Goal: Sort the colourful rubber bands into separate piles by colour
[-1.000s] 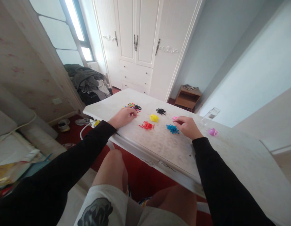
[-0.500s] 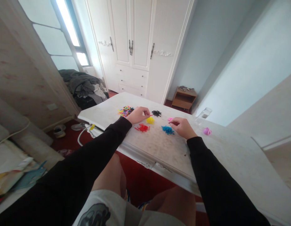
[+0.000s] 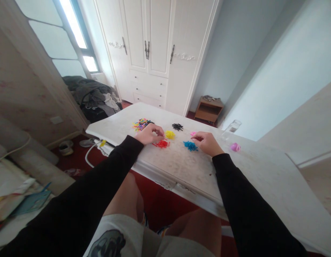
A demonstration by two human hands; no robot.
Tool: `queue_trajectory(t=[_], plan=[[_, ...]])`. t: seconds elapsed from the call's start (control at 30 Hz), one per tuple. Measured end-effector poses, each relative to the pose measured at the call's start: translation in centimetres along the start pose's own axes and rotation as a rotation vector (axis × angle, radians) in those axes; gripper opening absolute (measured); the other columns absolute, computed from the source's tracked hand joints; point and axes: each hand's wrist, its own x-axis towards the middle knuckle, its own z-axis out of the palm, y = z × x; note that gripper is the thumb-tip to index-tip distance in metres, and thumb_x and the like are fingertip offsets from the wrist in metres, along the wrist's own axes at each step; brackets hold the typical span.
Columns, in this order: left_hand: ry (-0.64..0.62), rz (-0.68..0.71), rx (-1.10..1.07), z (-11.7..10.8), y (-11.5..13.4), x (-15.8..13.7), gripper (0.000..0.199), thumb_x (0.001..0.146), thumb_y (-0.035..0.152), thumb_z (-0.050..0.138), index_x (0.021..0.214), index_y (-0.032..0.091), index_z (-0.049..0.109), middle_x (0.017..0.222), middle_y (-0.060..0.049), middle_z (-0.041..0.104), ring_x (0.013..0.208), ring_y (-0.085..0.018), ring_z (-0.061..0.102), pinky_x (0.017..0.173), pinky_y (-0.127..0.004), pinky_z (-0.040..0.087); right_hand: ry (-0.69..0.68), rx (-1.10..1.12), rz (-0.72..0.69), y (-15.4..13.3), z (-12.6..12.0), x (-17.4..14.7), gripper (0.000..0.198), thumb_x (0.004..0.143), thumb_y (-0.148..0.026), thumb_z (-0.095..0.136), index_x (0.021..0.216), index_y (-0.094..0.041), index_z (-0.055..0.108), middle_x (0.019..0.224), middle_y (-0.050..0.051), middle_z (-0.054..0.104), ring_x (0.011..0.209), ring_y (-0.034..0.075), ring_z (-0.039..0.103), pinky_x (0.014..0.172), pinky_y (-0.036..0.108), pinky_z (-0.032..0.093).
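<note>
My left hand point(image 3: 151, 135) is closed in a pinch just above the pile of small red strips point(image 3: 162, 144), with a red strip point(image 3: 166, 139) at its fingertips. Behind that hand lies a mixed pile of multicoloured strips point(image 3: 141, 124), which the hand partly hides. A yellow pile point(image 3: 170, 134) is right beside the left fingertips, and a black pile point(image 3: 177, 126) sits farther back. My right hand point(image 3: 207, 142) rests with thumb and fingers together by the blue pile point(image 3: 190, 146); what they hold, if anything, is too small to see. A pink pile point(image 3: 193, 133) shows partly behind it.
On the white table point(image 3: 181, 167), a clear glass jar point(image 3: 232, 126) lies on its side and a pinkish-purple object point(image 3: 235, 147) sits to the right. A white cable point(image 3: 87, 157) hangs at the left edge. A wardrobe point(image 3: 149, 46) and a small wooden cabinet point(image 3: 208, 110) stand beyond.
My left hand has moved from beside the yellow and black piles down and left to the red pile, carrying a red strip. My right hand stays nearly in place. The view has shifted slightly.
</note>
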Motion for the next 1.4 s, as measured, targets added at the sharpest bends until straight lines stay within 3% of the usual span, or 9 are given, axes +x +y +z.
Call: queue_trajectory(t=[0.1, 0.5, 0.7, 0.83, 1.0, 1.23, 1.4], plan=[[-0.087, 0.006, -0.001, 0.1, 0.7, -0.5, 0.018, 0.075, 0.031, 0.077, 0.071, 0.014, 0.074, 0.068, -0.004, 0.071, 0.061, -0.013, 0.059, 0.065, -0.027, 0.048, -0.011, -0.011, 0.003, 0.1, 0.1, 0.0, 0.018, 0.082, -0.022, 0.064, 0.080, -0.018, 0.081, 0.083, 0.008, 0.080, 0.071, 0.019, 0.067, 0.070, 0.030, 0.051], [-0.076, 0.012, 0.021, 0.2, 0.9, -0.4, 0.015, 0.075, 0.028, 0.073, 0.069, 0.015, 0.073, 0.068, -0.003, 0.071, 0.063, -0.013, 0.059, 0.066, -0.027, 0.048, -0.027, -0.022, 0.018, 0.1, 0.0, 0.0, 0.018, 0.082, -0.022, 0.064, 0.081, -0.018, 0.081, 0.083, 0.007, 0.080, 0.072, 0.019, 0.068, 0.069, 0.030, 0.051], [-0.089, 0.031, 0.011, 0.5, 0.8, -0.4, 0.012, 0.077, 0.026, 0.071, 0.078, 0.015, 0.076, 0.084, -0.008, 0.079, 0.081, -0.020, 0.072, 0.082, -0.031, 0.055, -0.044, -0.012, 0.025, 0.2, 0.0, 0.0, 0.018, 0.080, -0.022, 0.064, 0.081, -0.017, 0.081, 0.081, 0.007, 0.080, 0.070, 0.019, 0.069, 0.068, 0.030, 0.050], [-0.149, 0.000, -0.030, 1.0, 1.0, -0.6, 0.013, 0.078, 0.028, 0.075, 0.079, 0.014, 0.076, 0.086, -0.010, 0.080, 0.081, -0.020, 0.074, 0.080, -0.031, 0.057, -0.062, -0.010, 0.033, 0.1, 0.0, 0.0, 0.019, 0.080, -0.022, 0.063, 0.081, -0.017, 0.081, 0.081, 0.007, 0.080, 0.070, 0.019, 0.069, 0.067, 0.030, 0.050], [-0.195, -0.039, -0.130, 1.5, 1.2, -0.8, 0.018, 0.079, 0.031, 0.078, 0.075, 0.014, 0.072, 0.090, -0.014, 0.080, 0.098, -0.026, 0.077, 0.077, -0.029, 0.058, -0.074, -0.020, 0.041, 0.1, 0.1, 0.0, 0.019, 0.080, -0.021, 0.064, 0.082, -0.017, 0.082, 0.080, 0.007, 0.080, 0.070, 0.019, 0.069, 0.067, 0.030, 0.050], [-0.206, -0.062, -0.142, 1.5, 1.2, -0.7, 0.018, 0.076, 0.030, 0.079, 0.078, 0.013, 0.075, 0.082, -0.011, 0.079, 0.070, -0.017, 0.071, 0.065, -0.025, 0.053, -0.050, -0.029, 0.030, 0.0, 0.1, 0.0, 0.018, 0.081, -0.023, 0.064, 0.080, -0.018, 0.081, 0.080, 0.007, 0.080, 0.069, 0.019, 0.067, 0.067, 0.030, 0.050], [-0.203, -0.016, -0.125, 1.5, 1.2, -0.6, 0.014, 0.077, 0.028, 0.077, 0.076, 0.014, 0.073, 0.087, -0.011, 0.080, 0.082, -0.019, 0.074, 0.073, -0.028, 0.056, -0.026, -0.023, 0.030, -0.3, 0.0, 0.1, 0.020, 0.081, -0.026, 0.063, 0.079, -0.017, 0.081, 0.078, 0.007, 0.079, 0.068, 0.019, 0.066, 0.065, 0.030, 0.050]])
